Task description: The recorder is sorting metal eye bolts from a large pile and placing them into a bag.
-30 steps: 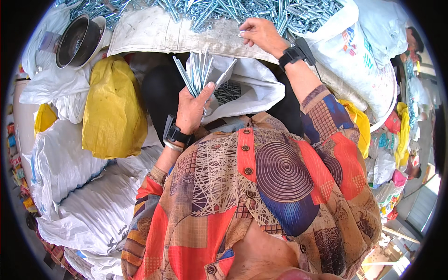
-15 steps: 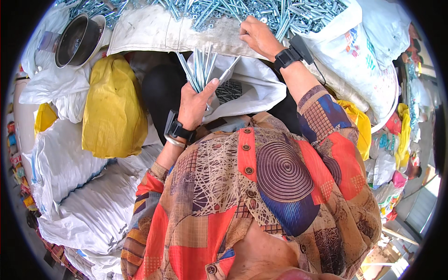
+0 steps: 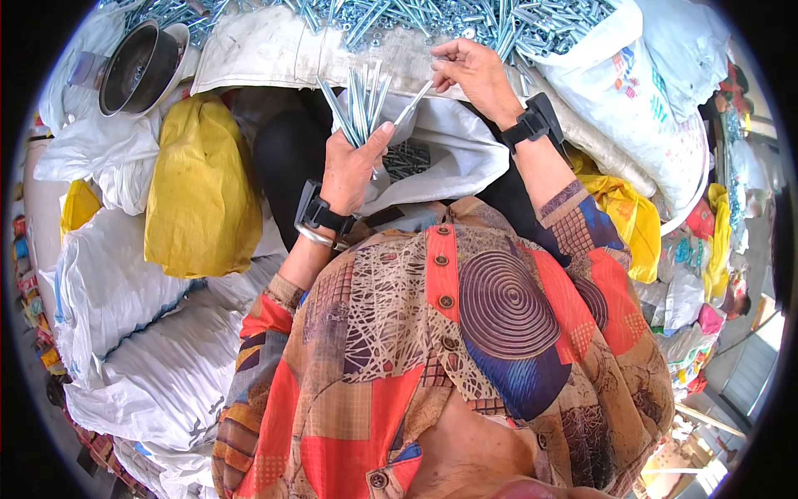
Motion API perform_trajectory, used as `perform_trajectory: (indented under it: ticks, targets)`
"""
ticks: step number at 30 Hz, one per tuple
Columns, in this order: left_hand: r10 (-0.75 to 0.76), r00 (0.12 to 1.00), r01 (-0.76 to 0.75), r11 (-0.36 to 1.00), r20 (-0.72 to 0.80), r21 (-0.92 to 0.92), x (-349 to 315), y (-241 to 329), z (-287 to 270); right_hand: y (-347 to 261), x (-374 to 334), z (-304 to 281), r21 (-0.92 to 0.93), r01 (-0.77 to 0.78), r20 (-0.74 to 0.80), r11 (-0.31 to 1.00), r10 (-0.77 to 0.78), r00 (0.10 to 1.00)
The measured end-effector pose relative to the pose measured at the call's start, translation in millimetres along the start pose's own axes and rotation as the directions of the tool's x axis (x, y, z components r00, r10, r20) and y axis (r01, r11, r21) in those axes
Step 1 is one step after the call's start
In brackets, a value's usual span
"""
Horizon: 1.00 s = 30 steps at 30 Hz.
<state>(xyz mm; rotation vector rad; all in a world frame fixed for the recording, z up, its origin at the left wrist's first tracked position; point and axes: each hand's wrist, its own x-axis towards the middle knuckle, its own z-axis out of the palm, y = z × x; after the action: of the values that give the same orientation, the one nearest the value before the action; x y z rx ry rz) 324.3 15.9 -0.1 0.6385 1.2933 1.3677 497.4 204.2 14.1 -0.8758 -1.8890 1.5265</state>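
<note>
My left hand (image 3: 353, 166) is closed around a fanned bundle of long, thin metal bolts (image 3: 357, 104), their ends pointing up and away from me. One bolt (image 3: 413, 101) leans out to the right of the bundle. Close to that bolt's tip, my right hand (image 3: 478, 76) has its thumb and fingers bent together; whatever they pinch is too small to make out. Below the bundle, between my knees, a white sack (image 3: 465, 170) gapes, with dark metal pieces (image 3: 407, 160) inside.
A heap of shiny bolts and small hardware (image 3: 399, 21) covers the far work surface, over a whitish cloth (image 3: 266, 54). A dark pan (image 3: 140, 68) is at far left. Yellow bags (image 3: 204, 187) and white sacks (image 3: 174, 358) crowd my left; a full white sack (image 3: 640, 108) stands right.
My right hand has come back from the edge of the heap toward me, to beside the leaning bolt's tip. My left hand keeps the bundle and has barely shifted.
</note>
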Motion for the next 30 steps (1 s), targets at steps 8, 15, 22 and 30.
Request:
perform_trajectory:
  ticks: [8, 15, 22, 30]
  targets:
    - [0.008, 1.0, -0.008, 1.0, -0.01, -0.002, 3, -3, 2, -15, -19, 19, 0.005, 0.077, -0.056, 0.997, -0.076, 0.995]
    - [0.075, 0.996, -0.076, 0.997, -0.055, -0.009, 0, -4, 6, -32, -37, 42, -0.159, 0.141, -0.141, 0.977, -0.164, 0.976]
    - [0.102, 0.99, -0.095, 0.993, -0.102, 0.072, 5, -9, 8, -27, -48, 46, -0.696, 0.432, 0.058, 0.573, -0.555, 0.829]
    - [0.0, 0.995, -0.002, 1.0, -0.097, -0.014, 3, -5, 12, 6, 27, -33, -0.818, 0.33, -0.011, 0.471, -0.586, 0.81]
